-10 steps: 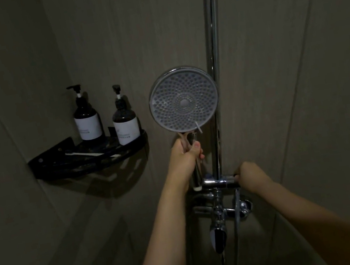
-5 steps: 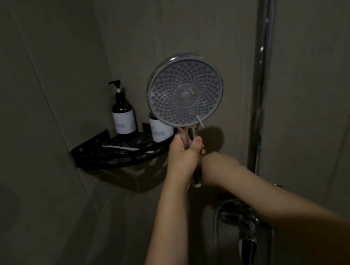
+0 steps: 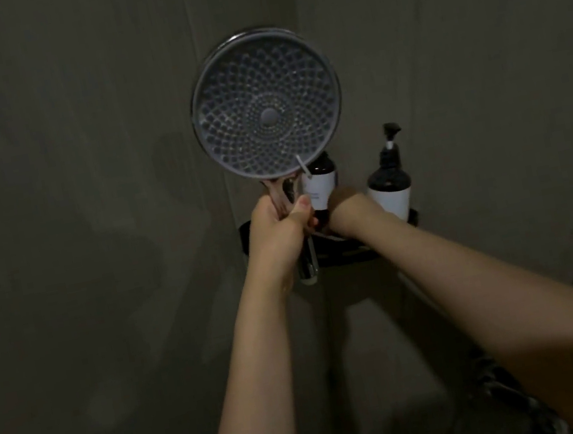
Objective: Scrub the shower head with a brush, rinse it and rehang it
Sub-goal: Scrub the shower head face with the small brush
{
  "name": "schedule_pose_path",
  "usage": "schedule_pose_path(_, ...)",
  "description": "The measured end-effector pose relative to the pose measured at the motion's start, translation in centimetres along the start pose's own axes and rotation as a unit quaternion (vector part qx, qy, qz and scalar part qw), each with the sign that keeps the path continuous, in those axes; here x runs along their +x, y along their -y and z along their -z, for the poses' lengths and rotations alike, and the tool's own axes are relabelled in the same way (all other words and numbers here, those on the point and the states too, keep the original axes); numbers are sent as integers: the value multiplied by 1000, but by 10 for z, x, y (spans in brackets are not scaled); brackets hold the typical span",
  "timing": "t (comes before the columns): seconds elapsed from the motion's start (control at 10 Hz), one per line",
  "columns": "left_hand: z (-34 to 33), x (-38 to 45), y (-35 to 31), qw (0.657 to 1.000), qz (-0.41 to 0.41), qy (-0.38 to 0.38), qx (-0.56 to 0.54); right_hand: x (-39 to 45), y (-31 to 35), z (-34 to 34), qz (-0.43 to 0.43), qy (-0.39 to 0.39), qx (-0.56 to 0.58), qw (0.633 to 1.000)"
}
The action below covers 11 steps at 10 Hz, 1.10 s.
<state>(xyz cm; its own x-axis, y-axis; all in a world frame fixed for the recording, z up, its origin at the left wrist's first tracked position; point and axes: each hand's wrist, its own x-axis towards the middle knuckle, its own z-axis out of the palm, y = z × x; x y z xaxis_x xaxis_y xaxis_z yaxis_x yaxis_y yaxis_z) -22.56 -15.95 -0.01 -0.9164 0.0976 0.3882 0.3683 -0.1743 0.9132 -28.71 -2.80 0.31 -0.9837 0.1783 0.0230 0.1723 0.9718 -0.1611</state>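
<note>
Dim shower corner, tiled walls [image 3: 67, 217] grey-brown w/ faint streaks, wall seam running down behind the gear.

Left hand [image 3: 279, 229] is fisted round the handle of the shower head [image 3: 265, 102], thumb up along the front of the stem. Head held upright: long axis approx vertical, round disc at top, handle running straight down thru the fist, chrome butt end sticking out below the hand. Nozzle face points back twd the camera, flat-on, rings of nozzles around a centre button. Small pale tab at lower right rim of the disc. So the disc sits well above the grip, stub of handle just below it; grip lands roughly mid-handle.

Right of that, a dark pump bottle w/ white label [image 3: 322, 187], partly behind the disc and handle. Right hand [image 3: 347, 212] reaches in just beside the left, at the black corner shelf [image 3: 413, 217]; only wrist and back of hand show, fingers hidden, so can't tell if they're wide, curled or holding anything. Second pump bottle [image 3: 390, 183] stands on the shelf, right of that wrist, pump nozzle up.

Far right edge: dark slanted strip, too dim to ID.
</note>
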Motion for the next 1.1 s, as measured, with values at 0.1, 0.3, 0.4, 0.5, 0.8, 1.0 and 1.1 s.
schedule_pose_path(0.1,19,1,3,1000,-2,-16,24,11,2,-15,-26,-4,41,999)
schedule_pose_path(0.3,43,-2,8,997,20,-65,49,18,9,-17,-40,61,22,997)
schedule_pose_path(0.4,42,-11,7,995,14,-81,53,16,4,-17,15,33,38,999)
schedule_pose_path(0.5,36,-22,6,994,11,-86,62,-1,0,-19,88,-93,83,988)
schedule_pose_path(0.8,-11,-67,-2,996,25,-68,56,-65,-32,1,95,-179,267,942)
schedule_pose_path(1.0,-42,-121,23,994,101,-32,-14,-121,-89,8,63,-188,425,883)
schedule_pose_path(1.1,-54,-155,47,988,147,-36,0,-157,-113,1,65,-181,495,847)
